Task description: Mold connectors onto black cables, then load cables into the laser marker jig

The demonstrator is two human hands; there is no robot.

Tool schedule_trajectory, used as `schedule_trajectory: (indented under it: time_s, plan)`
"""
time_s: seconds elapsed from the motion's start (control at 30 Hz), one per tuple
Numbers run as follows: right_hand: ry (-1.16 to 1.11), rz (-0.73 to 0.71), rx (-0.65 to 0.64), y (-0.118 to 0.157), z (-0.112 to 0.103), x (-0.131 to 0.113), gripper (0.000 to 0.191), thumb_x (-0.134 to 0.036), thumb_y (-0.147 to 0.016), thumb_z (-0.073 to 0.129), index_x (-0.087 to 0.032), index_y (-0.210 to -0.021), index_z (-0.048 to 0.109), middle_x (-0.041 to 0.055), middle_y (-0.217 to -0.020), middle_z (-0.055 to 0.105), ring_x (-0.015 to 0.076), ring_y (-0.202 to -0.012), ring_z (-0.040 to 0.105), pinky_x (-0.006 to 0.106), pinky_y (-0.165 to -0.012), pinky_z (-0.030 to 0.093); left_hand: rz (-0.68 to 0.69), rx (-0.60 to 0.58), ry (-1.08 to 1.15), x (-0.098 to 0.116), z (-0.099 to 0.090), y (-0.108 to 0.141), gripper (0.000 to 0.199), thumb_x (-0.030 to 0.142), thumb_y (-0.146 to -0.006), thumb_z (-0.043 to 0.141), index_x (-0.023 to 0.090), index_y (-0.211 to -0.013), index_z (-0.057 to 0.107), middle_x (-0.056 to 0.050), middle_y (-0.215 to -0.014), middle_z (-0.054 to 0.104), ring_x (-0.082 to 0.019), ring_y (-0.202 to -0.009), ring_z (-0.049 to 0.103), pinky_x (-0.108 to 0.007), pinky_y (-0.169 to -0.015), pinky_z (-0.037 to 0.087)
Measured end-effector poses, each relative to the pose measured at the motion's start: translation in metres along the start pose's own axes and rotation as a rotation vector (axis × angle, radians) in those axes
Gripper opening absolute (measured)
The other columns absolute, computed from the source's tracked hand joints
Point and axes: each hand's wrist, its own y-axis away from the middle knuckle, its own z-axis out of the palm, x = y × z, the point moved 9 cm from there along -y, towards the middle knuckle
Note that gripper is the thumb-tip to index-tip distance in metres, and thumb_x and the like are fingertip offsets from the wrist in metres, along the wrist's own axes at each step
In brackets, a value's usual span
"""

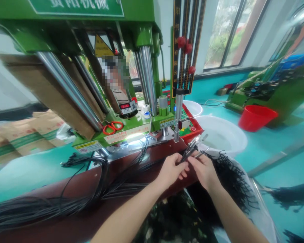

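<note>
in the head view, the two hands meet over the right end of the dark red bench (164, 151), in front of the green press (147, 10), and between them, there it is: a bundle of thin pieces (192, 147), dark near the grip, silvery toward the far ends, tilted up and away. to do this well, i'd say, keep the left grip firm and low so the lengths lie parallel, and let the right work one piece at a time, gently, so nothing slips or tangles. now the fingers! the left hand (174, 166) has thumb and forefinger closed on the bundle, its other fingers curled loosely beneath. the right hand (202, 167) is right beside it, fingertips drawn together and, it seems, pinching a slim silvery piece (202, 153); blur hides the exact contact. long black cables (27, 214) sprawl along the bench to the left, and just beyond the right wrist sits a pile of short black pieces (229, 179) in a pale bag.
</note>
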Motion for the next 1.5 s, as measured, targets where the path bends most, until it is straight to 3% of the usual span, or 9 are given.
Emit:
schedule_trajectory:
  time_s: [0.23,0.53,0.77,1.07,1.17,1.27,1.37,1.43,1.5]
  plan:
    - [-0.242,0.081,-0.029,-0.008,0.000,0.007,0.013,-0.023,-0.067,0.072,-0.018,-0.073,0.062,0.0003,-0.066,0.059,0.0140,-0.058,0.053,0.030,-0.058,0.045,-0.004,0.016,0.027,0.002,-0.006,-0.006,0.024,0.037,-0.075,0.055,0.013,-0.073,0.050,-0.003,-0.063,0.061,-0.009,-0.045,0.055,-0.018,-0.040,0.040]
    - [-0.423,-0.048,0.185,-0.014,-0.020,-0.004,0.014,-0.014,-0.063,0.071,-0.017,-0.059,0.058,-0.0006,-0.061,0.057,0.0137,-0.064,0.054,0.029,-0.066,0.045,-0.025,-0.093,-0.155,0.011,-0.002,-0.011,0.026,0.038,-0.077,0.051,0.017,-0.070,0.039,-0.003,-0.066,0.063,-0.010,-0.050,0.058,-0.019,-0.044,0.043]
    - [-0.372,-0.090,0.282,-0.016,-0.019,-0.011,0.016,-0.016,-0.064,0.070,-0.018,-0.057,0.056,-0.0009,-0.061,0.055,0.0149,-0.060,0.053,0.031,-0.063,0.045,-0.005,-0.194,-0.159,0.019,0.003,-0.009,0.022,0.039,-0.080,0.048,0.017,-0.079,0.043,0.000,-0.057,0.060,-0.007,-0.036,0.047,-0.013,-0.031,0.029]
    - [-0.278,0.194,-0.099,-0.010,0.004,0.010,0.013,-0.028,-0.074,0.067,-0.019,-0.083,0.067,0.0030,-0.082,0.065,0.0161,-0.073,0.059,0.031,-0.071,0.048,-0.182,-0.197,0.064,-0.031,0.014,0.019,0.026,0.041,-0.079,0.050,0.017,-0.085,0.045,0.005,-0.046,0.053,-0.004,-0.028,0.036,-0.011,-0.027,0.021]
    - [-0.145,0.279,-0.232,0.008,0.010,0.022,0.020,-0.032,-0.077,0.063,-0.014,-0.079,0.070,0.0082,-0.079,0.066,0.0170,-0.072,0.061,0.031,-0.071,0.049,-0.275,-0.261,0.161,-0.054,0.029,0.039,0.032,0.043,-0.078,0.050,0.015,-0.091,0.044,0.003,-0.049,0.055,-0.006,-0.031,0.043,-0.013,-0.029,0.029]
    - [-0.033,0.363,-0.309,0.028,0.015,0.038,0.026,-0.034,-0.079,0.060,-0.014,-0.091,0.069,0.0071,-0.068,0.066,0.0126,-0.046,0.056,0.024,-0.044,0.047,-0.271,-0.249,0.332,-0.058,0.039,0.045,0.036,0.037,-0.073,0.059,0.013,-0.097,0.045,-0.001,-0.064,0.060,-0.009,-0.047,0.055,-0.020,-0.046,0.045]
    - [0.042,0.409,-0.326,0.036,0.015,0.044,0.031,-0.034,-0.080,0.059,-0.018,-0.105,0.064,0.0055,-0.067,0.066,0.0106,-0.033,0.050,0.020,-0.030,0.038,-0.178,-0.124,0.403,-0.052,0.041,0.036,0.032,0.035,-0.073,0.060,0.014,-0.094,0.049,0.002,-0.064,0.056,-0.005,-0.044,0.049,-0.017,-0.045,0.039]
    - [-0.019,0.346,-0.306,0.031,0.014,0.032,0.030,-0.032,-0.077,0.062,-0.020,-0.104,0.065,0.0083,-0.087,0.067,0.0158,-0.058,0.062,0.027,-0.052,0.052,-0.164,-0.056,0.370,-0.052,0.042,0.032,0.029,0.040,-0.075,0.058,0.014,-0.082,0.049,0.005,-0.053,0.046,-0.003,-0.037,0.037,-0.016,-0.037,0.027]
    - [-0.113,0.283,-0.286,0.024,0.014,0.017,0.029,-0.034,-0.075,0.063,-0.018,-0.099,0.067,0.0101,-0.101,0.064,0.0213,-0.089,0.061,0.034,-0.082,0.048,-0.181,-0.009,0.311,-0.053,0.043,0.033,0.032,0.045,-0.075,0.057,0.015,-0.077,0.048,0.007,-0.049,0.040,-0.003,-0.037,0.032,-0.016,-0.036,0.022]
